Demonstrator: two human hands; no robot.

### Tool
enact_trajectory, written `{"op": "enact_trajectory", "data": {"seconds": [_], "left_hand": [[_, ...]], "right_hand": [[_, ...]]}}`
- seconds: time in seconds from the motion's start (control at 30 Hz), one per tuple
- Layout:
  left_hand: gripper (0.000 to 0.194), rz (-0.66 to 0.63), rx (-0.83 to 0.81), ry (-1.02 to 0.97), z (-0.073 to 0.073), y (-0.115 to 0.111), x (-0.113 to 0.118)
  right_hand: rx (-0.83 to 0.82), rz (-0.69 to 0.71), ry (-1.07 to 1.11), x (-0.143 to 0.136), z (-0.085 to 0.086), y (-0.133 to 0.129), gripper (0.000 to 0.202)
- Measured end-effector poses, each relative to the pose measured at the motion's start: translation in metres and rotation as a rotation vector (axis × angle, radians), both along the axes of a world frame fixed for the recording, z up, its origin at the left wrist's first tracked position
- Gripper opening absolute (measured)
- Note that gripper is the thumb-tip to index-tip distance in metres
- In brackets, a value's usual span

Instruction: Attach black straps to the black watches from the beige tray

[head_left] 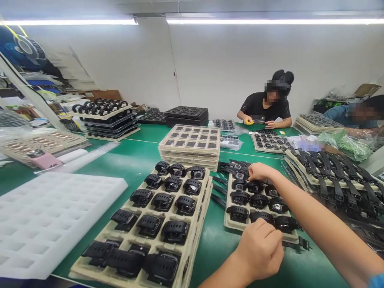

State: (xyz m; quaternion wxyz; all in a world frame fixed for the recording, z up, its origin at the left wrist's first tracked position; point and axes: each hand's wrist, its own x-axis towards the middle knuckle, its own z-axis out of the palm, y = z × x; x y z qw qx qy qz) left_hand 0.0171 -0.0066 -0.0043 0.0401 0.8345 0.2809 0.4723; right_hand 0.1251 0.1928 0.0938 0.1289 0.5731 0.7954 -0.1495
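Note:
My right hand [263, 171] reaches over the far edge of the right-hand beige tray [231, 225]. Its fingers are closed at a black smartwatch [239, 174] lying strap-out at the tray's back; the fingertips are partly hidden. In front of the tray's near edge, my left hand [260, 249] is curled with its back to me, close to a watch strap [261, 217]. What it holds, if anything, is out of sight. Rows of black smartwatches with looped straps fill this tray. Several more watches [220, 191] stick out beside it on the left.
A tall stack of beige trays [195, 224] with watches stands left of my hands. Behind it is another tray stack [189, 150]. White foam [60, 216] lies at left. Watches with straight straps [333, 172] are piled at right. Two people work across the green table [135, 154].

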Motion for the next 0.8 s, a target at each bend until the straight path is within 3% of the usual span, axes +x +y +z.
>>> {"op": "enact_trajectory", "data": {"seconds": [0.13,0.3,0.4,0.5,0.6,0.63,0.7,0.73,0.8], "left_hand": [[0.013,0.0,-0.012,0.007,0.0,0.001,-0.001],[0.016,0.015,-0.02,-0.014,0.006,0.002,-0.002],[0.019,0.036,0.015,-0.13,0.014,-0.001,-0.007],[0.03,0.105,0.133,-0.303,0.02,-0.006,-0.018],[0.035,0.215,0.197,-0.536,0.025,-0.007,-0.031],[0.035,0.233,0.138,-0.618,0.028,-0.005,-0.034],[0.035,0.161,-0.14,-0.735,0.037,-0.001,-0.034],[0.039,0.052,-0.342,-0.766,0.043,0.001,-0.032],[0.06,-0.298,-0.803,-0.772,0.053,0.003,-0.023]], "right_hand": [[0.145,0.046,0.153,-0.008,0.016,-0.008,0.017],[0.394,0.053,0.376,-0.006,0.052,-0.03,0.023],[0.593,0.121,0.529,0.013,0.07,-0.053,0.024],[0.825,0.329,0.703,0.041,0.08,-0.086,0.019],[0.826,0.443,0.768,0.067,0.086,-0.124,0.025],[0.779,0.469,0.782,0.074,0.088,-0.136,0.028],[0.633,0.535,0.805,0.082,0.091,-0.157,0.03],[0.542,0.573,0.816,0.084,0.092,-0.165,0.03],[0.358,0.633,0.848,0.083,0.091,-0.175,0.032]]}}
